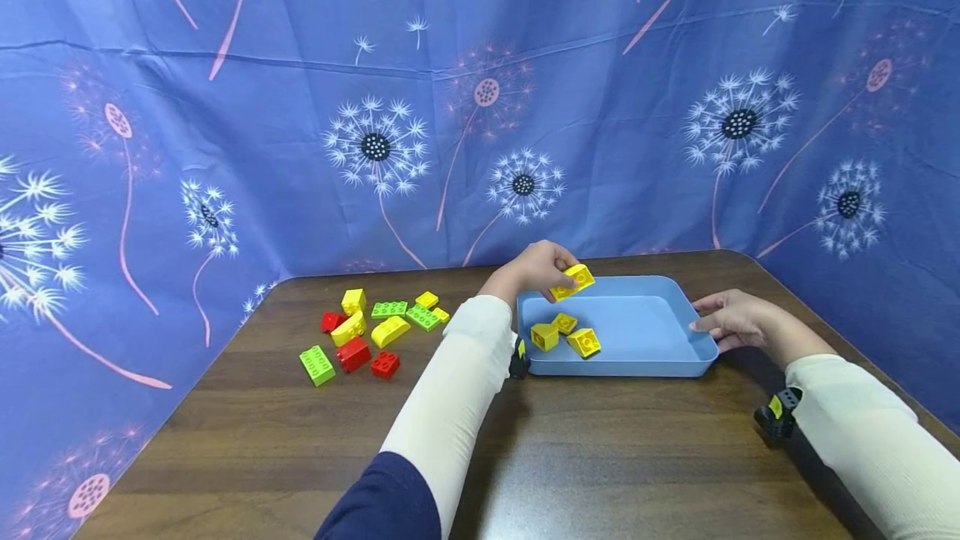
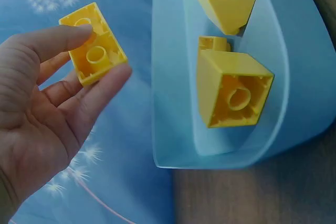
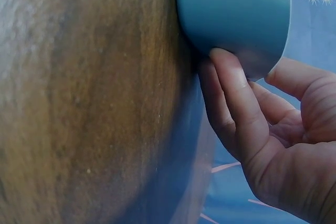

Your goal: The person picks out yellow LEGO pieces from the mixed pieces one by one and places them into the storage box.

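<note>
Above the left end of a blue tray [image 1: 645, 330], my left hand [image 1: 534, 267] pinches a yellow brick [image 1: 577, 280] between thumb and fingers. The left wrist view shows the hollow underside of that brick [image 2: 100, 51] turned toward the camera. Three more yellow pieces lie inside the tray at its left end: a slanted one [image 1: 544, 337], a small one [image 1: 565, 322] and a brick [image 1: 584, 343] with its hollow side showing. At the tray's right end, my right hand [image 1: 741, 323] grips the edge, thumb at the rim and fingers against the outer wall [image 3: 231, 19].
Loose bricks lie on the wooden table [image 1: 247, 432] to the left, among them a red brick [image 1: 353, 354], a light green brick [image 1: 317, 366] and a curved yellow brick [image 1: 390, 331]. A blue dandelion-print cloth [image 1: 450, 190] hangs behind the table.
</note>
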The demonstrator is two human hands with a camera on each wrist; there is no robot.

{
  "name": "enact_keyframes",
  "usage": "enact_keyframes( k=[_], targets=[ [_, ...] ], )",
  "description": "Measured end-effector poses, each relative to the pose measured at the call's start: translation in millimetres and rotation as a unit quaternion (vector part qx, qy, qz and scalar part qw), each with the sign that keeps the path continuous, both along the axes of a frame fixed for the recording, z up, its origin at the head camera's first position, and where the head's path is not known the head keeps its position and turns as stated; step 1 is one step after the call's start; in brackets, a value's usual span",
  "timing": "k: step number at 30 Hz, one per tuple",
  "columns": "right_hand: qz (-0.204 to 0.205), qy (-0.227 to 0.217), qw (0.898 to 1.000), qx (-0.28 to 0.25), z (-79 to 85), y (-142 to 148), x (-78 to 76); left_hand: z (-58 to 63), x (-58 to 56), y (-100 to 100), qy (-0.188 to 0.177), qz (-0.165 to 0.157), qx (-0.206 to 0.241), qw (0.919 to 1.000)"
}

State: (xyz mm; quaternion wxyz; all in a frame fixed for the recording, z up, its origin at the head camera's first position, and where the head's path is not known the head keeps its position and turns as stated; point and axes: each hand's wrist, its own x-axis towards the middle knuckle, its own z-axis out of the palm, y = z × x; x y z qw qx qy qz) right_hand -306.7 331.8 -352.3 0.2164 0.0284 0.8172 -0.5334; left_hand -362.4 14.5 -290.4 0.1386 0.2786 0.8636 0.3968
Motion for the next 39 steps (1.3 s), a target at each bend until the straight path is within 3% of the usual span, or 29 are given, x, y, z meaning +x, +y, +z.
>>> enact_keyframes(
  k=[3, 7, 13, 17, 22, 30, 34, 39],
  targets=[
    [0.004, -0.001, 1.0, 0.0, 0.4, 0.7, 0.2, -4.9, -5.1, 2.2, -0.028, 0.026, 0.02, 0.9991],
    [0.0, -0.004, 1.0, 0.0, 0.0, 1.1, 0.1, -13.0, -10.4, 4.8, -0.038, 0.059, 0.015, 0.9974],
    [-0.006, -0.006, 1.0, -0.004, -1.4, -1.6, 0.4, -20.2, -17.1, 6.5, -0.015, 0.095, -0.068, 0.993],
    [-0.01, -0.009, 1.0, 0.0, -0.2, -2.3, 1.0, -20.9, -19.6, 5.6, 0.004, 0.099, -0.127, 0.9869],
    [-0.008, -0.005, 1.0, 0.007, 2.1, -1.6, 1.1, -21.2, -19.5, 3.2, 0.03, 0.088, -0.168, 0.9813],
    [-0.006, -0.005, 1.0, 0.004, 1.8, 0.4, 0.3, -24.9, -16.6, 0.4, 0.044, 0.079, -0.19, 0.9775],
    [-0.006, -0.006, 1.0, 0.009, 1.4, 0.1, 0.2, -27.2, -21.2, 1.2, 0.055, 0.082, -0.2, 0.9748],
    [-0.008, -0.002, 1.0, 0.005, 1.4, -1.1, 0.6, -24.0, -17.3, 0.4, 0.053, 0.082, -0.185, 0.9779]
  ],
)
